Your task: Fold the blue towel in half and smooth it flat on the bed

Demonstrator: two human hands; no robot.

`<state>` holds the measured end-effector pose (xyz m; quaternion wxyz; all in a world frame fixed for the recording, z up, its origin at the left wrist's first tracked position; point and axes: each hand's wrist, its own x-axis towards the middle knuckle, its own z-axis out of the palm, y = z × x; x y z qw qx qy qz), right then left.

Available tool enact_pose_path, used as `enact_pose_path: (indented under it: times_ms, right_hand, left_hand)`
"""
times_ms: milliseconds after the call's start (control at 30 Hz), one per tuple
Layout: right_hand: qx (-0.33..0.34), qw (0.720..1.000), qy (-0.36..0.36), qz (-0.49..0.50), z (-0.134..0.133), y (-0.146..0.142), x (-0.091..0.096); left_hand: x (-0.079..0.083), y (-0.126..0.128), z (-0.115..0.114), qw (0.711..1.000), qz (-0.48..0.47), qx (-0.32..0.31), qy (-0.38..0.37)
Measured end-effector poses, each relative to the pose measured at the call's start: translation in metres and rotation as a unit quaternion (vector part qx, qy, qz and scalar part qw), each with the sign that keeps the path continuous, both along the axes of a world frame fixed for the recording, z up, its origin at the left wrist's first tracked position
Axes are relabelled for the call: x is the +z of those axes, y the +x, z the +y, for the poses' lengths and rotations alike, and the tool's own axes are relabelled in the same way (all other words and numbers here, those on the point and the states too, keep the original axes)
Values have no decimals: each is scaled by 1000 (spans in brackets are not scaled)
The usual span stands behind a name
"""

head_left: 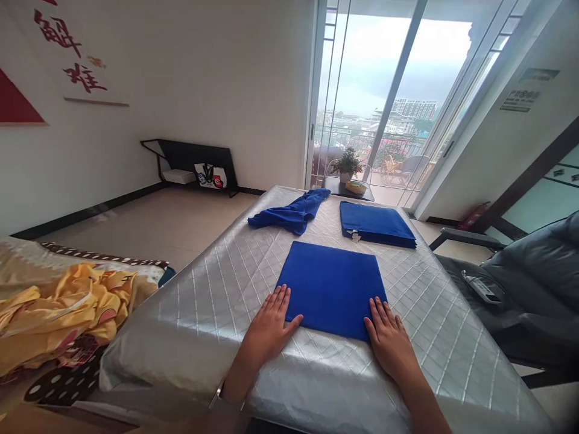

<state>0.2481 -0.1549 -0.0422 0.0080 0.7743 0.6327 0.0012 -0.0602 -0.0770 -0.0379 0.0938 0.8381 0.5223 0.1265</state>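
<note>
Gripping nothing, our left hand (270, 322) and right hand (388, 331) lie flat at the folded cloth's (332, 286) side edges | probably steadying it | cloth stack (376, 223) beyond right hand

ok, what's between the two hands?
The near flat blue cloth: left hand at its left edge, right hand at its right. Shows in the head view.

One blue square (332, 286), one blue stack (377, 222), one crumpled blue cloth (295, 213)
</note>
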Motion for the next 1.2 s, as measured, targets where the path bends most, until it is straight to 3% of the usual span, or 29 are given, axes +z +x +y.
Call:
enact_pose_path:
  times_ms: [333, 467, 567, 733, 900, 1033, 1200]
  right_hand:
    - [-3, 1000, -14, -12, 1, 0, 3]
    - [20, 999, -25, -15, 4, 5, 14]
    - [32, 999, -6, -1, 19, 10, 30]
    - [39, 999, -1, 8, 68, 12, 50]
    - [6, 1000, -7, 10, 99, 13, 30]
    - [2, 1000, 7, 23, 98, 21, 14]
    - [1, 999, -4, 34, 94, 26, 13]
  left_hand:
    - [-9, 0, 1, 1000, -18, -1, 15]
    - [-9, 0, 1, 1000, -14, 1, 6]
    - [-12, -1, 1, 1000, -21, 2, 18]
    - [-12, -2, 1, 999, -17, 0, 30]
    - [-4, -2, 0, 1000, -7, 6, 13]
    - [0, -2, -1, 1000, -4, 12, 5]
    - [-2, -2, 0, 1000, -5, 15, 13]
